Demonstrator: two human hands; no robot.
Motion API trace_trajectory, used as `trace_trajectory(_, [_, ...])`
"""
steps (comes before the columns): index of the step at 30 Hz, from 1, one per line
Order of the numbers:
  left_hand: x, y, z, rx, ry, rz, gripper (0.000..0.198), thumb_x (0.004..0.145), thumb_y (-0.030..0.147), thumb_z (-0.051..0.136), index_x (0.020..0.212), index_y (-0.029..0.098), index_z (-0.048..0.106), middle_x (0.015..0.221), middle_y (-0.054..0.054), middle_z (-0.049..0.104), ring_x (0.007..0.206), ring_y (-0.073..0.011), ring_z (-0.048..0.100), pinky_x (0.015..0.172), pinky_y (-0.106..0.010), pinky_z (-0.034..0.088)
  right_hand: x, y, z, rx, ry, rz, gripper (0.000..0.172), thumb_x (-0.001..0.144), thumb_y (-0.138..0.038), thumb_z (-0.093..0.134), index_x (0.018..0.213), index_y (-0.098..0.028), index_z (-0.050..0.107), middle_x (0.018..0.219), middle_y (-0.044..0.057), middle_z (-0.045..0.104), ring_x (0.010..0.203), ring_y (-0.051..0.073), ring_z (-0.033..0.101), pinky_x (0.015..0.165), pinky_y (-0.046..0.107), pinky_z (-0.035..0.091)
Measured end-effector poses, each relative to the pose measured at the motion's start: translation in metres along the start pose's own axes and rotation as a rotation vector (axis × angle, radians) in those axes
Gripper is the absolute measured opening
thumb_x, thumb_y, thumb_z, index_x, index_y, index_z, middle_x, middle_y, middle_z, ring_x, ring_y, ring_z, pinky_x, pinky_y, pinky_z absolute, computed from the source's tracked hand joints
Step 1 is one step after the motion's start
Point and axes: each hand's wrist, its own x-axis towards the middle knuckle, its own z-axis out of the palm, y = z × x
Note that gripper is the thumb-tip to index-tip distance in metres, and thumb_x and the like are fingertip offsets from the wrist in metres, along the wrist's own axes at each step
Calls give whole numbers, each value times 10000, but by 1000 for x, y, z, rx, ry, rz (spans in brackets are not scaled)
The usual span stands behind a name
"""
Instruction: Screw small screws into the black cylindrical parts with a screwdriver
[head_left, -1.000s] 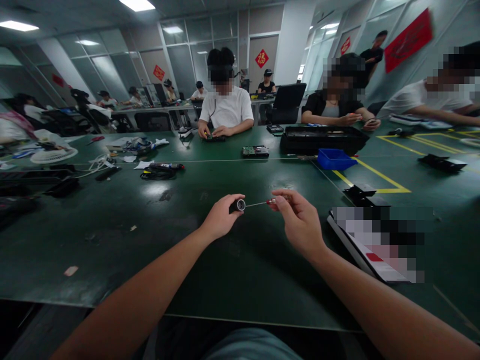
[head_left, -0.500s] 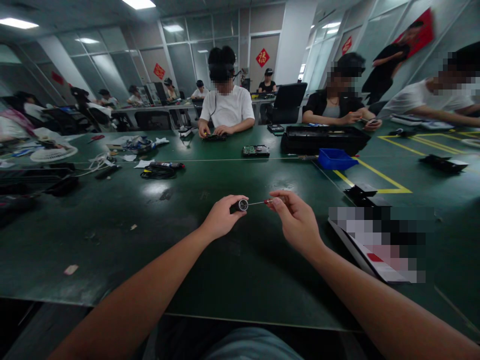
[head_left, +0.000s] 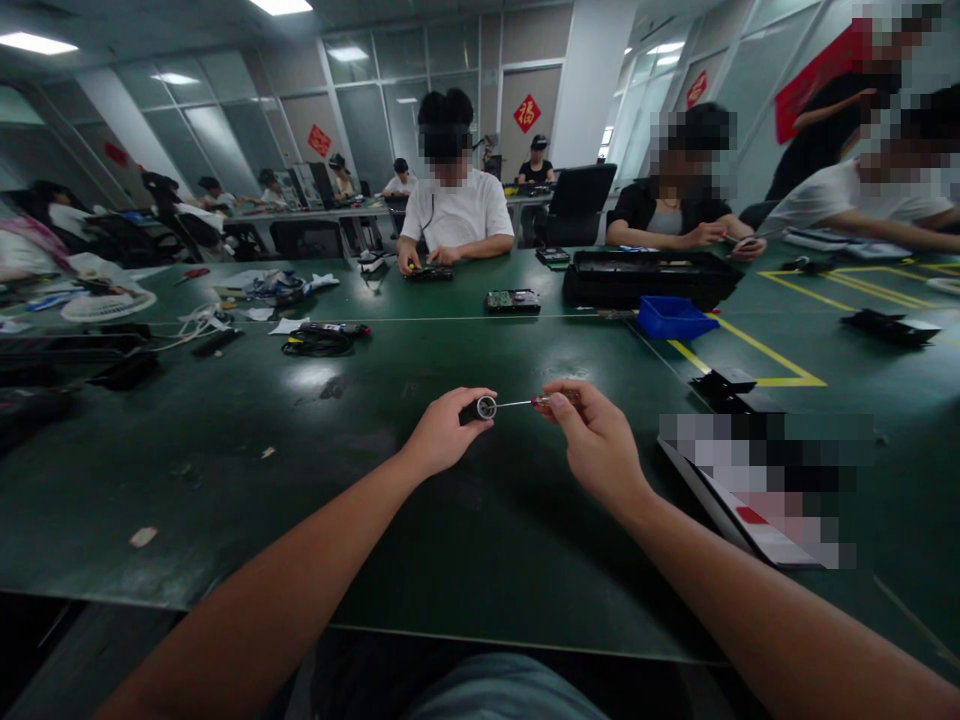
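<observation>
Black cylinder (head_left: 470, 412) pinched in left hand (head_left: 442, 432), screwdriver (head_left: 538, 401) gripped by right hand (head_left: 601, 440), glossy green table (head_left: 487, 560), glass partitions (head_left: 448, 55) behind

Curled left grip (head_left: 444, 432); curled right grip (head_left: 598, 432)

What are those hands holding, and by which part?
The left hand holds a black, silver-rimmed cylinder around its side; the right hand holds a thin metal-shafted screwdriver by its reddish handle.
</observation>
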Motion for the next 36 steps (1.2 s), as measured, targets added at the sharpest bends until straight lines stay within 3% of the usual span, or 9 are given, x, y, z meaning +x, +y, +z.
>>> trace_trajectory(4, [0,-1,1,7,-1,12,369,849,145,725,1205,226,676,1178,-46,697,1124,-220,633,1029,-395,464,1,2,-1,-16,26,30,258,946,-418,556,1044,-200,654,929,74,739,873,224,690,831,405,528])
trace_trajectory(7, [0,-2,1,7,-6,17,367,848,139,722,1202,227,679,1186,-48,697,1133,-223,631,1035,-403,463,1,-2,-2,-85,18,25,282,948,-446,553,1012,-199,672,894,63,741,808,209,680,739,354,506])
trace_trajectory(9, [0,-2,1,5,-6,16,370,844,130,722,1199,223,681,1192,-52,697,1140,-226,630,1039,-406,462,1,-7,-3,-213,7,28,335,938,-507,565,879,-200,684,746,30,707,652,179,622,619,314,442])
trace_trajectory(11, [1,-2,0,2,-3,15,374,839,125,726,1197,223,683,1186,-55,699,1135,-227,632,1036,-406,464,1,-12,-4,-307,12,36,459,912,-584,578,650,-208,599,567,-6,600,527,146,522,548,297,371])
trace_trajectory(16, [1,-3,0,10,-21,24,369,837,132,735,1192,223,691,1190,-53,704,1131,-223,635,1045,-408,458,1,-12,-4,-403,3,11,543,916,-601,557,539,-219,477,481,-30,485,487,127,437,527,292,304])
trace_trajectory(27, [0,-4,-1,14,-18,22,361,840,147,734,1188,236,695,1200,-55,701,1146,-229,631,1053,-429,456,-1,-9,-5,-384,-31,-107,409,895,-559,629,658,-227,591,557,-20,559,502,131,470,495,275,332])
trace_trajectory(32, [0,-4,-1,16,-22,27,362,838,135,731,1187,225,696,1198,-61,699,1145,-227,630,1054,-419,453,-2,-9,-6,-324,-79,-140,247,903,-459,650,886,-219,702,761,28,721,676,184,646,617,305,464])
trace_trajectory(36, [0,-4,-1,13,-24,29,358,844,147,730,1192,224,694,1188,-58,701,1131,-222,634,1046,-414,456,-3,-8,-5,-274,-125,-148,204,925,-373,616,1031,-228,711,891,46,774,786,213,707,712,346,510])
